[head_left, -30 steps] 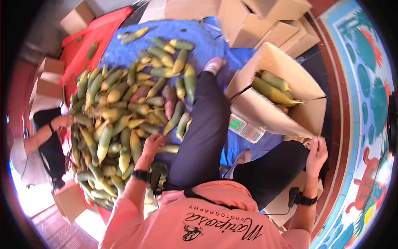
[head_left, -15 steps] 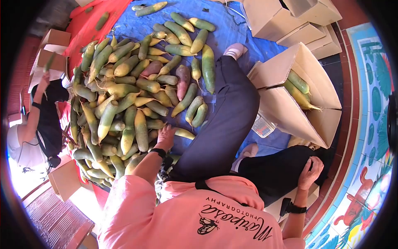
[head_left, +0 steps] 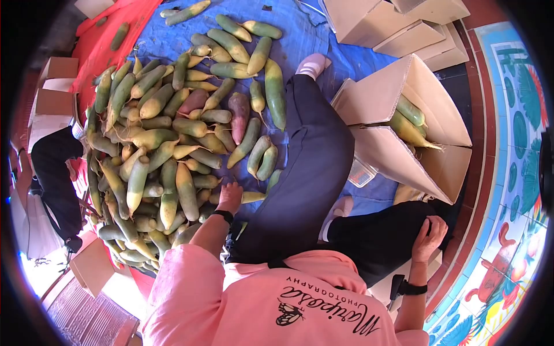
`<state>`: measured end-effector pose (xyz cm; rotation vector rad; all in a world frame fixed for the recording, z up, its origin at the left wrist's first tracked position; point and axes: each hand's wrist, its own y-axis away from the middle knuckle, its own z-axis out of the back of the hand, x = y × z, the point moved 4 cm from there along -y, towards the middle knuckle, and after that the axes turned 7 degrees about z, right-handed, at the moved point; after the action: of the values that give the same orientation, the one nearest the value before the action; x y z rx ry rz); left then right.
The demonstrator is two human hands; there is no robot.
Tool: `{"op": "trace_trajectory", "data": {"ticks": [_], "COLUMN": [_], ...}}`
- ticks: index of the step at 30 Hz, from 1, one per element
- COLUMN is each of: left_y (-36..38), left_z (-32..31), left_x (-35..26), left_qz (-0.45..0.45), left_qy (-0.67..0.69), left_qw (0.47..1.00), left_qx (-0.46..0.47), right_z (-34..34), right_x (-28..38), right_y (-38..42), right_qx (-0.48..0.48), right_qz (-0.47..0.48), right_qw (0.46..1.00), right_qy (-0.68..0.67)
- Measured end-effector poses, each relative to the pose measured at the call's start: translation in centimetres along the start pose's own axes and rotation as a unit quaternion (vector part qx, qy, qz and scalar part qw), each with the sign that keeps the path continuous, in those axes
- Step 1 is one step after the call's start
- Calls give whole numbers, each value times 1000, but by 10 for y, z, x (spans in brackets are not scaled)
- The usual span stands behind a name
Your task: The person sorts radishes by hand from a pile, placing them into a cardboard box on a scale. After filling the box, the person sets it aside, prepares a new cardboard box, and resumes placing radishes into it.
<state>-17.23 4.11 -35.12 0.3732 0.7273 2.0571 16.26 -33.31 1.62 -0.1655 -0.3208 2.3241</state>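
Radish (head_left: 253, 196) at the near edge of the pile (head_left: 167, 132), pale and yellow-green, lying on the blue tarp (head_left: 314, 29) right against the dark trouser leg (head_left: 306, 173). Left hand (head_left: 230, 195) down on it now, fingers loosely curled over the thick end, palm down, not clamped tight; whether lifted clear or only touched, impossible to tell. Black watch (head_left: 223, 216) on that wrist, pink sleeve (head_left: 184, 282) behind.

Best handled, by the look of it, with a full wrap round the fat end rather than a fingertip pinch: long, smooth, likely to slip or roll. Worth drawing straight back toward the body, away from the neighbours stacked just beside, so nothing tumbles off the heap.

Right hand (head_left: 430, 236) well apart from all that, over on the far knee, fingers bent and relaxed against the dark fabric, holding nothing. Second watch (head_left: 412, 286) on that wrist.

Open cardboard box (head_left: 404, 115) between the legs and the tiled wall, tipped toward the sitter, a few long radishes already inside. Scale (head_left: 360, 172) peeping out under the box flap. More boxes (head_left: 392, 29) stacked beyond. Another person in black (head_left: 55, 173) crouched at the pile's far side.
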Motion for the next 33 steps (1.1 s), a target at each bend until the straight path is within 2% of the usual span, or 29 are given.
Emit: {"op": "trace_trajectory", "data": {"ticks": [2, 3, 5, 7, 9, 11, 13, 15, 17, 19, 21, 23, 25, 27, 29, 31, 33], "left_y": [4, 9, 27, 36, 46, 67, 81, 114, 140, 159, 174, 179, 187, 190, 189, 186, 173], "left_z": [-17, -2, 48, 69, 105, 175, 225, 310, 366, 405, 429, 440, 446, 447, 449, 451, 443], "left_x": [10, 15, 28, 49, 67, 64, 65, 28, -12, -55, -92, -121, -141, -151, -154, -146, -131], "left_qz": [34, 33, 98, 126, 173, 167, 103, -12, -77, -188, -278, -327, -366, -376, -388, -333, -293], "left_qy": [24, 19, 170, 260, 437, 545, 543, 407, 319, 216, 177, 171, 161, 168, 172, 196, 245], "left_qw": [996, 997, 978, 957, 880, 803, 796, 832, 856, 862, 839, 827, 819, 805, 789, 779, 792], "left_qx": [74, 73, 75, -40, -74, -176, -245, -378, -398, -418, -433, -424, -412, -427, -444, -494, -476], "right_z": [0, 0, -1, 1, 2, 5, 18, 46, 81, 104, 115, 104, 91, 87, 92, 101, 103], "right_x": [2, 4, 6, 5, 8, 16, 38, 68, 104, 132, 156, 167, 164, 147, 135, 114, 85], "right_y": [-2, -3, -4, -8, -14, -22, -37, -55, -76, -92, -104, -104, -96, -89, -85, -83, -77], "right_qx": [2, 3, -6, -20, -14, -38, -50, -65, -89, -126, -81, -37, -53, -50, -80, -113, -135], "right_qz": [-8, -16, -19, -25, -26, -50, -44, 11, 81, 166, 233, 260, 255, 178, 163, 108, 22], "right_qw": [1000, 1000, 1000, 999, 998, 988, 981, 984, 977, 955, 947, 944, 944, 960, 962, 973, 972], "right_qy": [-5, -8, -16, -17, -55, -140, -184, -168, -175, -209, -206, -201, -203, -211, -206, -171, -189]}}
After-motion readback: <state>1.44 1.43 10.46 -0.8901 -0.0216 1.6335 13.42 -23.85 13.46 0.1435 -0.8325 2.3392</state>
